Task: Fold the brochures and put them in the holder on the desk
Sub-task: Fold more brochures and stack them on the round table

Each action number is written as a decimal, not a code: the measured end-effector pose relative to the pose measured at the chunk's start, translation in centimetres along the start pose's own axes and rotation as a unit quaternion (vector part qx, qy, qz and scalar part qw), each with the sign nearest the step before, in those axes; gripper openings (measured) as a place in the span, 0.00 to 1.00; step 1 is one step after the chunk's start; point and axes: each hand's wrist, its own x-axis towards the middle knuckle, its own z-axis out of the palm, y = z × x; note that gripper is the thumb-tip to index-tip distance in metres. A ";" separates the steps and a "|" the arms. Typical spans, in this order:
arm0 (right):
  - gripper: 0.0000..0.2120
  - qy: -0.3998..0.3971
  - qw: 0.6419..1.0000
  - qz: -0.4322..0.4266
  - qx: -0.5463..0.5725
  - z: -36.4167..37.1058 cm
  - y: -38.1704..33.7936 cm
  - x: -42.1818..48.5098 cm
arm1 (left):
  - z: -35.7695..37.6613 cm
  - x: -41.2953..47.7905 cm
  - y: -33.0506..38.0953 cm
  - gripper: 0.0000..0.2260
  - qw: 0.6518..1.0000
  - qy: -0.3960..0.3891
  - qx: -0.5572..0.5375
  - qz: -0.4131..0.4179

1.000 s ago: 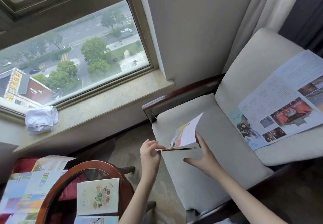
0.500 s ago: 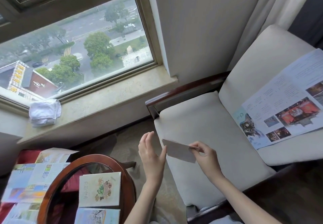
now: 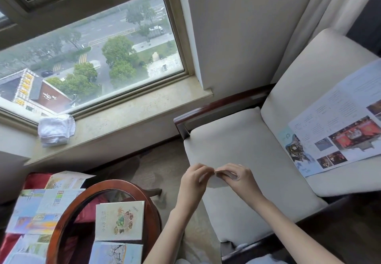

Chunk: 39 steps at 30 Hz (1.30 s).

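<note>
Both hands meet over the front of the cream armchair seat [image 3: 237,140]. My left hand [image 3: 192,179] and my right hand [image 3: 239,178] pinch the top edge of a small pale folded brochure [image 3: 215,182], which hangs between them. A large unfolded brochure [image 3: 338,123] with photos leans against the chair back at right. Two folded brochures [image 3: 119,220] lie on the round glass table [image 3: 68,208] at lower left. No holder is in view.
Several more open brochures [image 3: 35,212] are spread on a red surface at far left. A folded white towel [image 3: 55,129] sits on the window sill. The chair's dark wooden arm [image 3: 218,105] runs behind the seat. Carpet lies between table and chair.
The brochure went from standing half open to folded flat. My right hand took its edge, and now both hands have come together pinching its top.
</note>
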 end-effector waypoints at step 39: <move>0.16 -0.183 0.948 -0.169 -0.197 16.9 -10.7 -4.7 | -11.8 -13.4 -11.8 0.09 0.696 0.167 -0.530 -0.455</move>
